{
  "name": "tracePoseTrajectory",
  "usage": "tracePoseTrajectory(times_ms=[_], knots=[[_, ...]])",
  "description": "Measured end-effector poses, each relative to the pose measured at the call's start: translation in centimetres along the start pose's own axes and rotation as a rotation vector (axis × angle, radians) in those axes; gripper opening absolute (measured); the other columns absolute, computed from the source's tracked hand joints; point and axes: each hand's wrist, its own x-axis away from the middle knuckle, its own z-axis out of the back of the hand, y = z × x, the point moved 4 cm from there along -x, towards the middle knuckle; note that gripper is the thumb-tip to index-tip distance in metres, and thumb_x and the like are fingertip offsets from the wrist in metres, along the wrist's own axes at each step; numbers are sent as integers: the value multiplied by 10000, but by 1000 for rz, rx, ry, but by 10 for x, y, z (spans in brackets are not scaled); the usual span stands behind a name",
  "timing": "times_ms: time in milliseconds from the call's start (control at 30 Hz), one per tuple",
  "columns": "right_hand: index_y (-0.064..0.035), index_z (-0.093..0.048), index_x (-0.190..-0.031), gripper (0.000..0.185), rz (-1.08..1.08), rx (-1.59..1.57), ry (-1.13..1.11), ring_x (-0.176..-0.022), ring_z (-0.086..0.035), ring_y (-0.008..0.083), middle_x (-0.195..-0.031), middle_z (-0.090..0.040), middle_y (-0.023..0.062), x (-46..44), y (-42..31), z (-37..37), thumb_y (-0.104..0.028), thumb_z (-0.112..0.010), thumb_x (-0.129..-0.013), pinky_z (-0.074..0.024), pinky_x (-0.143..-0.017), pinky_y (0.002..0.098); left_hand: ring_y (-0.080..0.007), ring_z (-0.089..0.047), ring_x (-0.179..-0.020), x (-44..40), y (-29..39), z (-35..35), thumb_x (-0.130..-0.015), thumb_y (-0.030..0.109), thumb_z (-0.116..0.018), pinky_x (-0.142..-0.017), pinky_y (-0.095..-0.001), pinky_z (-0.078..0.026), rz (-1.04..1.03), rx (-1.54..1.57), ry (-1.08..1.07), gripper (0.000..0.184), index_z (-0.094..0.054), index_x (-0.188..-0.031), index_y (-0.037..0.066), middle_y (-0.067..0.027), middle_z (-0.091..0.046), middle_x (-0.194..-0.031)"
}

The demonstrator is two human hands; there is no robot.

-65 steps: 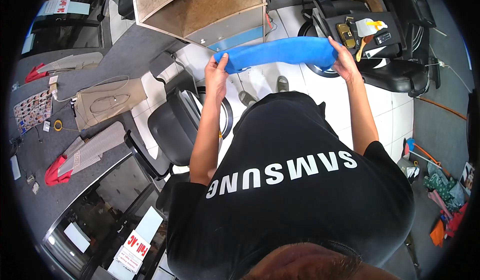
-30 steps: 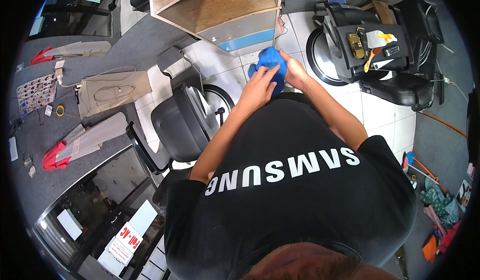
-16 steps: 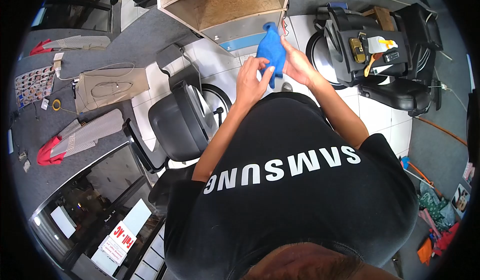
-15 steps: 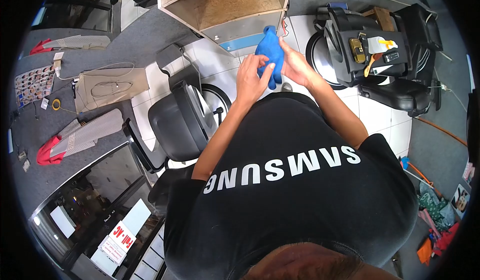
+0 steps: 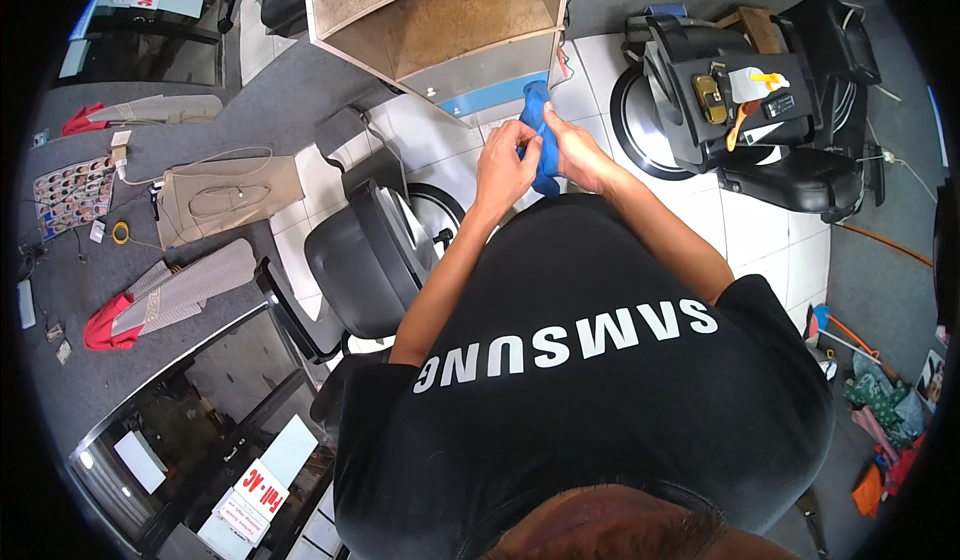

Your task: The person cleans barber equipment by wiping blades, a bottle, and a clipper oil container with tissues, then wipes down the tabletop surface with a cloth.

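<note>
A blue rubber glove (image 5: 538,100) hangs between my two hands in front of my shirt, its lower end crumpled. My left hand (image 5: 508,163) is closed on its left side, with thumb and fingertips pinched on the blue material. My right hand (image 5: 580,152) grips it from the right, the thumb pointing up along it; its other fingers are partly hidden behind the glove.
An open wooden cabinet (image 5: 420,60) with a blue-striped drawer stands just ahead. Black salon chairs (image 5: 360,255) are on the left. To the right, a black chair carries a tray (image 5: 790,140) with a clipper, a white bottle and a comb.
The glove has gone from puffed out to narrow and limp. My hands have shifted slightly down and closer together around it.
</note>
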Motion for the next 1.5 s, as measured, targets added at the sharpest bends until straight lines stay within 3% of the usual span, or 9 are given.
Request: tracePoseTrajectory(times_ms=[533,867,967,1067,1167,1200,1300,1367,1500], knots=[[34,-506,-1424,702,-54,135,-118,-1088,-684,189,-1255,-661,121,-3,-4,11,-579,-464,-1083,-572,-910,383,-162,-663,-774,-7,-11,11,-890,91,-707,-680,-321,-537,197,178,-8,118,-672,-933,-13,-90,-690,-875],[-27,-525,-1433,620,-1,105,-94,-1164,-664,220,-1315,-638,114,7,-13,-4,-541,-459,-1095,-570,-968,419,-248,-672,-789,-2,14,7,-868,69,-700,-742,-370,-546,-30,58,16,90,-653,-880,-7,-109,-667,-862],[-37,-532,-1426,573,51,97,-23,-1147,-668,214,-1295,-647,100,5,-9,1,-502,-495,-1094,-573,-961,416,-274,-663,-838,0,15,4,-874,97,-727,-792,-377,-544,-72,46,-44,133,-665,-947,5,-124,-661,-934],[-21,-546,-1408,536,111,8,20,-1122,-682,211,-1260,-671,112,2,-13,9,-455,-525,-1093,-546,-987,422,-273,-647,-977,1,26,16,-901,157,-757,-865,-382,-524,-182,5,98,255,-659,-1098,28,-140,-639,-1096],[-21,-520,-1442,551,130,-5,-42,-1188,-673,223,-1339,-659,126,31,-40,-10,-446,-530,-1092,-529,-1032,420,-259,-604,-1110,7,0,30,-939,198,-753,-956,-401,-492,62,61,283,378,-604,-1254,52,-138,-586,-1247],[-21,-508,-1460,556,114,-64,-135,-1246,-656,230,-1394,-643,127,33,-44,-12,-437,-530,-1092,-521,-1063,422,-244,-566,-1234,9,-16,34,-1017,301,-678,-1029,-412,-462,157,110,296,437,-558,-1351,47,-127,-560,-1357],[-22,-517,-1454,548,83,-49,-167,-1242,-660,221,-1378,-655,114,32,-47,-8,-432,-533,-1091,-522,-1069,426,-286,-540,-1309,7,-54,38,-1043,430,-619,-1067,-409,-446,432,393,372,573,-524,-1409,-1,-177,-547,-1421],[-27,-540,-1426,526,64,-51,-247,-1209,-676,204,-1335,-678,99,35,-50,-14,-428,-546,-1085,-525,-1065,420,-271,-500,-1376,4,-72,41,-1066,542,-531,-1133,-394,-383,532,502,176,650,-559,-1405,-12,-156,-566,-1447],[-55,-577,-1385,481,-22,-101,-332,-1178,-686,185,-1294,-696,70,33,-48,-16,-425,-560,-1079,-522,-1056,425,-186,-515,-1315,16,-78,45,-1056,576,-538,-1150,-353,-337,679,829,-163,657,-628,-1351,-5,-89,-635,-1367]])
